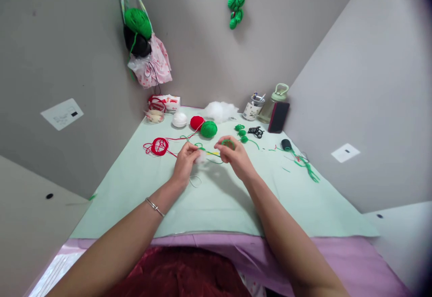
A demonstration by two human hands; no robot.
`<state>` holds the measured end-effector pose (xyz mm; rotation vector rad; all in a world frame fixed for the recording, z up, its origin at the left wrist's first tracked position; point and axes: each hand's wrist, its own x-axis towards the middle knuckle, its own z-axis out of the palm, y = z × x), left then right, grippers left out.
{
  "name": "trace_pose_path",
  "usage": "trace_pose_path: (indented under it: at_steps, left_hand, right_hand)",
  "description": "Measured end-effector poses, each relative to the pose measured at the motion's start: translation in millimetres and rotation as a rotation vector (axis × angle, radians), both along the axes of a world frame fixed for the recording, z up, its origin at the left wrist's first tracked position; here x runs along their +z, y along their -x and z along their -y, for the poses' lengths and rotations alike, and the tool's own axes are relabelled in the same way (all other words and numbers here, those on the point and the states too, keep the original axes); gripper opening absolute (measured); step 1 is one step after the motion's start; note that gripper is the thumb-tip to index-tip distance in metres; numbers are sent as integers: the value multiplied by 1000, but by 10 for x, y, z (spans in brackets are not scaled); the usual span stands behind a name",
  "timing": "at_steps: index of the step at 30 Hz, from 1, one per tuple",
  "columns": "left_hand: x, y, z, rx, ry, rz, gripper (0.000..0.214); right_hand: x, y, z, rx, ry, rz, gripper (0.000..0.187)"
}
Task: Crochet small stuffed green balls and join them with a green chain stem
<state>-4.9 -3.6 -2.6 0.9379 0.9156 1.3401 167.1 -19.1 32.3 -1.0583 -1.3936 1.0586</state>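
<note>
My left hand (186, 161) pinches a small green crocheted piece (200, 147), mostly covered by the fingers. A tuft of white stuffing (201, 156) sticks out by its fingertips. From there green yarn (213, 154) runs across to my right hand (234, 154), whose curled fingers are closed on it; a loop of it shows near the fingertips. A yellow strip (212, 153) shows behind the yarn; I cannot tell whether it is held. Just beyond the hands sit a green yarn ball (209, 129) and a red yarn ball (196, 123).
Left of the hands lies a red yarn coil (159, 146). Along the back stand a white ball (179, 119), a stuffing heap (221, 111), a pen holder (253, 109), a bottle (269, 107) and a phone (279, 117). Black thread (286, 145) and green scraps (308, 169) lie right.
</note>
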Motion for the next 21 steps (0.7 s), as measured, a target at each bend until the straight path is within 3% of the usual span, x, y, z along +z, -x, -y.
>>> trace_pose_path:
  at_steps: [6, 16, 21]
  left_hand:
    - [-23, 0, 19, -29, 11, -7, 22]
    - [-6, -21, 54, -183, -22, 8, 36]
    - [-29, -4, 21, -200, -28, -3, 36]
  right_hand:
    - [-52, 142, 23, 54, -4, 352, 26]
    - [-83, 128, -38, -84, -9, 352, 34]
    - [-49, 152, 14, -57, -13, 373, 30]
